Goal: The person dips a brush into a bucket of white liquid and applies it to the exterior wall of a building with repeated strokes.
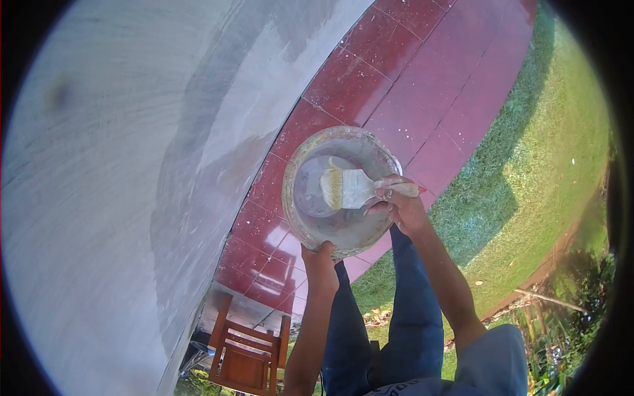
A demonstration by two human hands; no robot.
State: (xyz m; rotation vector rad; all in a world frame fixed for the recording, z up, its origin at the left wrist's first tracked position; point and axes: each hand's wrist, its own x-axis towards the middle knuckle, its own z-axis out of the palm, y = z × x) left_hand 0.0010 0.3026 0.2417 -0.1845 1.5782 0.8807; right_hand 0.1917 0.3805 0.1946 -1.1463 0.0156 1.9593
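Note:
A round bucket (297, 228) with a paint-crusted rim is in the middle of the view, with whitish liquid low inside. My left hand (320, 261) grips its near rim, thumb on top. Over the bucket's right side, my right hand (396, 201) is closed round the handle of a wide paintbrush (356, 188). The brush lies flat across the bucket opening, its pale yellowish bristles pointing left. Whether the bristles touch the liquid cannot be told.
A white-grey wall (119, 165) with darker damp-looking patches fills the left. Red floor tiles (343, 82) with white spatters run along it. Grass (548, 198) lies to the right. A wooden chair (244, 363) stands at the lower left.

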